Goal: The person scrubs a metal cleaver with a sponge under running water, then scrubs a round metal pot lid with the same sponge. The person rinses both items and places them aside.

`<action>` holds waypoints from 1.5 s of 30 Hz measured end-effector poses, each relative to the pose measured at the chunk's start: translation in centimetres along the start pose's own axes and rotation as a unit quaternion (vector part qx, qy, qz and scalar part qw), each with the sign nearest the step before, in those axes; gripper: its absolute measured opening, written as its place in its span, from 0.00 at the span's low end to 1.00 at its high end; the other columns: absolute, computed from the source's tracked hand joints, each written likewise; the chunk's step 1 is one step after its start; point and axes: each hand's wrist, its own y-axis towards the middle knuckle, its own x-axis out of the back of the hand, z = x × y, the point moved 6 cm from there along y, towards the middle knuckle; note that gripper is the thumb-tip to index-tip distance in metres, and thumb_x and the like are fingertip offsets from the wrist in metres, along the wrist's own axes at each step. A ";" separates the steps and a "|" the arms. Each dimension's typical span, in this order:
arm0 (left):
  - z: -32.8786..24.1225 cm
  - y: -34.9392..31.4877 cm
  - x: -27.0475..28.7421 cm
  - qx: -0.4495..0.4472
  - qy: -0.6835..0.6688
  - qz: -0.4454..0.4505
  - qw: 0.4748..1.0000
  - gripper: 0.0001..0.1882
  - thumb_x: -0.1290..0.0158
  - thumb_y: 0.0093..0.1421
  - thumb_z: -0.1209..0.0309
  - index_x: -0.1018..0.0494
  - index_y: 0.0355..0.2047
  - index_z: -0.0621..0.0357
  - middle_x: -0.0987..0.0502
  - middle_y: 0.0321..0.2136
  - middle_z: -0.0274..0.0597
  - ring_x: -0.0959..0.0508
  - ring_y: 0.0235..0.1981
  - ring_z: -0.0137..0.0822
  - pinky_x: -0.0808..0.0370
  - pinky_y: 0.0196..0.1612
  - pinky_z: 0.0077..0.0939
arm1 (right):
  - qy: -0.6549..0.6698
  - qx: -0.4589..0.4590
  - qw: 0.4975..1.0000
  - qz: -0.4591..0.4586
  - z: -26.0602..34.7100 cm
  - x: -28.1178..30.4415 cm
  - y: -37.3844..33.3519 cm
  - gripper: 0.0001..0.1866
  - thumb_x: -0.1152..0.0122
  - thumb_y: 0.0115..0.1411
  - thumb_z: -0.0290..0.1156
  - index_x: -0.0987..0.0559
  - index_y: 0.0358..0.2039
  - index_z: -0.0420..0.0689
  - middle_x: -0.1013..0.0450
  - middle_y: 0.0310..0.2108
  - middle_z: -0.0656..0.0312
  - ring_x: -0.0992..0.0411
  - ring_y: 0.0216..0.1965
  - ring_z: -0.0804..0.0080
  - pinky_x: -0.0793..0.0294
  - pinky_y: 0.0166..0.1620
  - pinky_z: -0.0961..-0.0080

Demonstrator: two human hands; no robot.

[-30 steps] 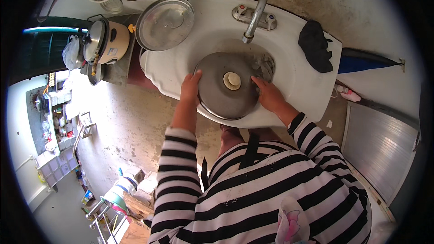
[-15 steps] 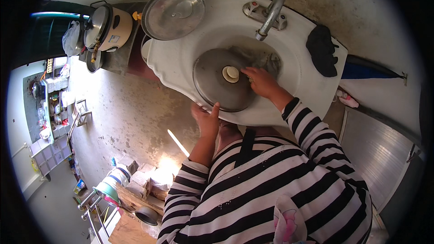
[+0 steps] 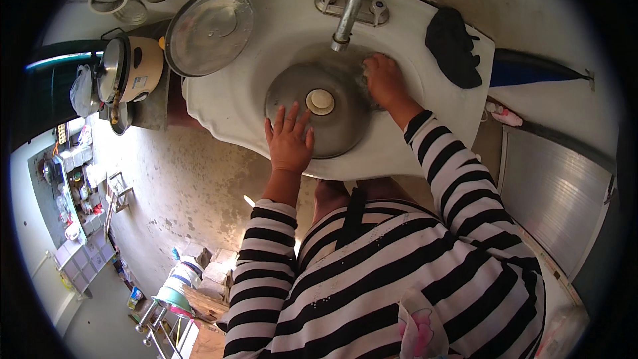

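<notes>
A round grey metal pot lid [image 3: 345,131] with a cream knob [image 3: 320,102] lies knob-up in the white sink [image 3: 425,126], over its basin and near rim. My left hand [image 3: 290,139] is open, its fingers spread flat on the lid's near-left part, just beside the knob. Deep in the basin's right side, my right hand [image 3: 385,82] is closed around what looks like a crumpled grey cloth [image 3: 365,74], mostly hidden by the fingers. Above the basin hangs the faucet [image 3: 350,13] with its two-knob base.
A shallow metal pan [image 3: 209,33] with a handle rests on the sink's left ledge. On the right ledge lies a dark cloth [image 3: 453,46]. Farther left stand a rice cooker [image 3: 143,66] and a small pot [image 3: 119,118]. Ladles and strainers [image 3: 108,0] are at the upper left wall.
My left hand has moved from the lid's near edge up onto its top. My right hand has left the lid beside the knob and closed on the grey thing in the basin.
</notes>
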 end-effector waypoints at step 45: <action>0.4 0.3 -0.9 0.002 -0.071 -0.029 0.997 0.22 0.46 0.56 0.64 0.25 0.53 0.39 0.33 0.62 0.32 0.39 0.65 0.46 0.54 0.67 0.62 | 0.377 -0.036 0.916 0.135 4.5 -4.2 -1.2 0.33 0.51 0.57 0.16 0.42 0.65 0.38 0.45 0.66 0.45 0.47 0.68 0.48 0.47 0.69 0.61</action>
